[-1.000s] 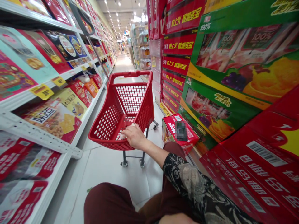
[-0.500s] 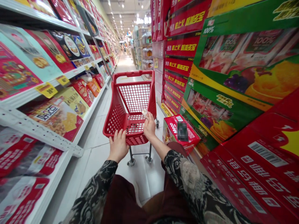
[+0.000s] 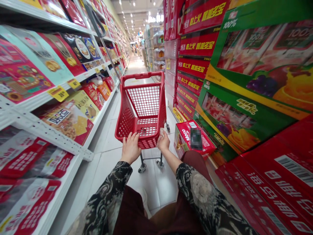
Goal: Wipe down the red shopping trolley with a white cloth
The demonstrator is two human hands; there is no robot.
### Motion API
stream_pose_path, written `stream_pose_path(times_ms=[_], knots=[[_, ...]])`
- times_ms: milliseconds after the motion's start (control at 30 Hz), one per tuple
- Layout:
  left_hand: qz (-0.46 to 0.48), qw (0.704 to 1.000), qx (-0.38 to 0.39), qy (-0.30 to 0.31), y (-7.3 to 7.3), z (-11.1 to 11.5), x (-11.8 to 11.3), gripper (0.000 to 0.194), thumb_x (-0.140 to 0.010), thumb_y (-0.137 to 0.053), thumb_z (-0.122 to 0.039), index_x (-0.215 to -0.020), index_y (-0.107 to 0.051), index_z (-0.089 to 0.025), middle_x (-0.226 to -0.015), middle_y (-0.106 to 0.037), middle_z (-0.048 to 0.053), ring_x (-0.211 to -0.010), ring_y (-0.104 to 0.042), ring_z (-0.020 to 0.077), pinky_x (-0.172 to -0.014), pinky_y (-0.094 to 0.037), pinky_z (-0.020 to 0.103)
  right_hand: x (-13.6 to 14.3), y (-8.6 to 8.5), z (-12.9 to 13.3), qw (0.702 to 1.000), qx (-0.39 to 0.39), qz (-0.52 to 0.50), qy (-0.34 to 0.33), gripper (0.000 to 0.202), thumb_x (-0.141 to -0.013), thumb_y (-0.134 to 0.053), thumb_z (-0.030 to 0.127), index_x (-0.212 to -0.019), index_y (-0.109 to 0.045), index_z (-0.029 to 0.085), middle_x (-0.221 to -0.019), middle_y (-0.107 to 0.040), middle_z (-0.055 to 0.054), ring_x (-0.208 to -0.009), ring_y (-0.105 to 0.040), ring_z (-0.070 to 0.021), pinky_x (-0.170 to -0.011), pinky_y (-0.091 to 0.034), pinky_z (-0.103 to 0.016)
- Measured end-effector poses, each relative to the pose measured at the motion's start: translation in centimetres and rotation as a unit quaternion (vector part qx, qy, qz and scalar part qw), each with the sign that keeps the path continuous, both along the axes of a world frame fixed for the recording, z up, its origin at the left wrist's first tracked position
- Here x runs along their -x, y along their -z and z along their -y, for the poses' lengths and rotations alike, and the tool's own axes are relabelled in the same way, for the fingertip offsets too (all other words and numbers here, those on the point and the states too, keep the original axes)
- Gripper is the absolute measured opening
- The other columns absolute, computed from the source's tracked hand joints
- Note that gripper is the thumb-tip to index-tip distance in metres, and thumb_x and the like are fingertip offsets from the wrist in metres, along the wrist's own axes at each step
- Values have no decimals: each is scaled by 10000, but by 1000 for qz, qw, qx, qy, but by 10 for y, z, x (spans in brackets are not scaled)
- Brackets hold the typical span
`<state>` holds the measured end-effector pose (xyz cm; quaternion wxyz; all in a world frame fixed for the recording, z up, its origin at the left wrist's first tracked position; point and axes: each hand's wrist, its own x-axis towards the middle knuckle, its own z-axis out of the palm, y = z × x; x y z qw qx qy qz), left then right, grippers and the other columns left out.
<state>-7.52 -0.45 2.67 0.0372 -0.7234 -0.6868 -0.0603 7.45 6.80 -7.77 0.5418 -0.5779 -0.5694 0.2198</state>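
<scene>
A small red plastic shopping cart (image 3: 141, 129) with a lattice basket stands before me on grey legs with castors. My left hand (image 3: 130, 150) holds the left part of its near rim, fingers laid over the edge and thumb on the outer side. At the near right corner, my right hand (image 3: 164, 141) is closed around a crumpled whitish tissue (image 3: 161, 131), pressed against the outside of the basket. The fingers partly cover the tissue. Nothing large lies in the basket; a small dark spot shows on its floor.
White shelving (image 3: 80, 143) with packaged snacks lines the left side. On the right rise stacked red drink cartons (image 3: 193, 67) and green juice boxes (image 3: 227, 107). A red Meco box (image 3: 184, 135) sits low beside my knee. The tiled aisle (image 3: 137, 65) runs ahead, with distant people.
My right hand has moved the tissue from above the near rim to the basket's outer right corner. My left hand stays on the rim. The whole view has shifted slightly.
</scene>
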Motion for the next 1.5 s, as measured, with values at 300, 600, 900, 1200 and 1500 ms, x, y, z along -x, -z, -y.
stream_pose_path(times_ms=[300,600,900,1200,1500], knots=[[25,999,33,34,-1,-8,10,648,-678,-364,-76,-1323,-338,-130,-1423,-331,72,-1338,-204,252,-1069,-212,519,-13,-73,0,961,-233,132,-65,375,-872,-336,141,-1186,-533,194,-1267,-520,-70,-1279,-339,-169,-1068,-258,-418],[52,996,53,44,-1,-8,19,632,-679,-334,-28,-1300,-375,-139,-1416,-342,88,-1335,-217,252,-1056,-215,545,2,-10,29,827,-317,361,-292,258,-902,-416,143,-1061,-607,212,-1217,-571,-60,-1270,-357,-156,-1028,-313,-420],[163,973,162,2,-29,-21,13,626,-649,-378,-60,-1258,-449,-185,-1315,-487,61,-1240,-403,228,-1036,-298,472,23,-36,36,736,-349,407,-412,276,-910,-378,130,-1048,-600,218,-1187,-584,-29,-1206,-427,-133,-1024,-326,-376],[25,991,131,2,-44,-20,-8,309,-810,-346,-320,-836,-638,-220,-1068,-656,58,-1112,-520,265,-1022,-82,634,82,-33,26,786,-253,385,-412,146,-849,-488,197,-889,-625,164,-1006,-662,-53,-1034,-553,-179,-931,-417,-341],[56,986,153,41,-36,-14,-1,421,-836,-332,-326,-1224,-441,-203,-1359,-430,90,-1279,-341,237,-1014,-246,557,54,8,41,753,-277,404,-439,147,-863,-481,216,-912,-614,176,-992,-652,-47,-1042,-544,-141,-974,-367,-313]])
